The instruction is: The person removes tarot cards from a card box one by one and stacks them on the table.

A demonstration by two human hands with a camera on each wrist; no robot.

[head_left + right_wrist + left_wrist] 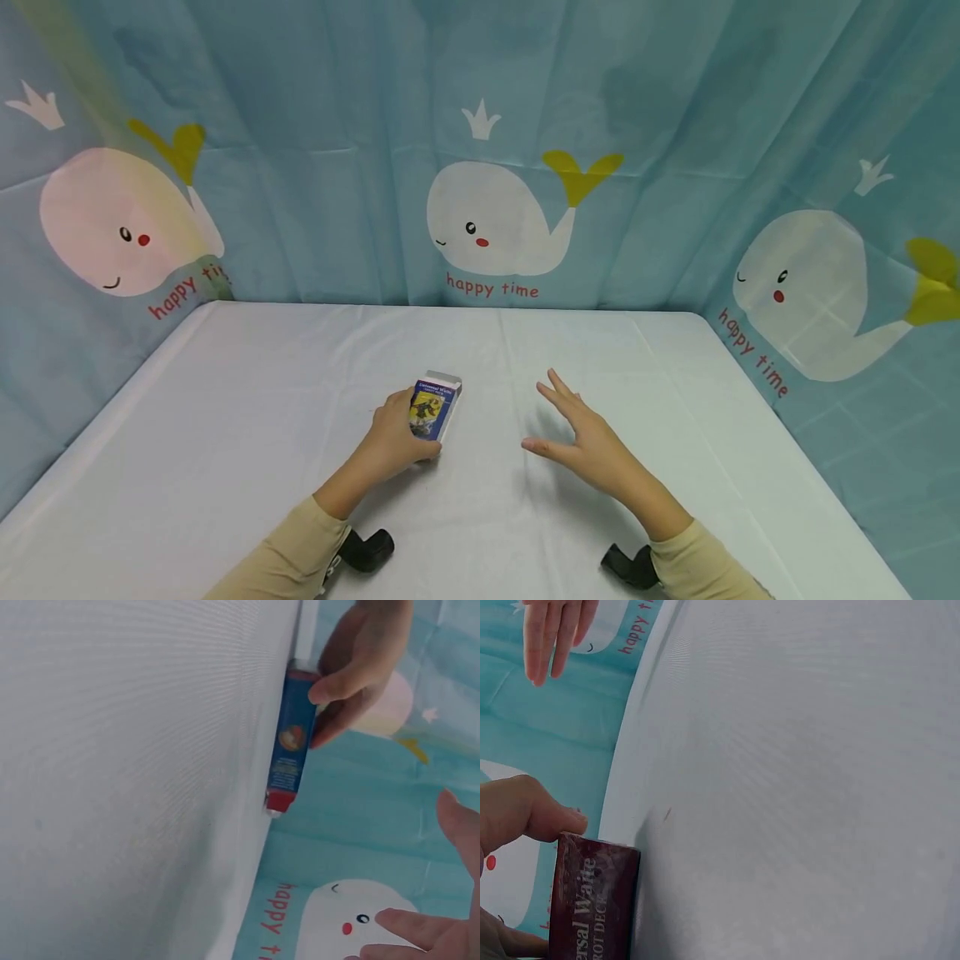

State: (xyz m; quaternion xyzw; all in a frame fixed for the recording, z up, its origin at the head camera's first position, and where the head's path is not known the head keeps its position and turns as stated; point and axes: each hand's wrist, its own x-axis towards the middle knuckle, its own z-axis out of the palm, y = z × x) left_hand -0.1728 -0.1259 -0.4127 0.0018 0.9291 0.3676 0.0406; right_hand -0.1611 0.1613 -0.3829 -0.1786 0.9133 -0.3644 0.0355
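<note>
A tarot deck box (427, 410), blue with a yellow picture on its front, lies on the white table in the head view. My left hand (392, 433) grips it from the left, thumb at the near end and fingers along the far left side. The left wrist view shows the dark red end of the box (592, 900) lettered "Tarot Deck", with the thumb on its edge. In the right wrist view, the blue side of the box (291, 735) faces me. My right hand (592, 442) hovers to the right of the box, fingers spread, holding nothing.
A white cloth (300, 367) covers the table. Behind it and at the sides hangs a blue curtain (337, 225) printed with whales. Black wrist mounts (367, 550) stick out by both sleeves.
</note>
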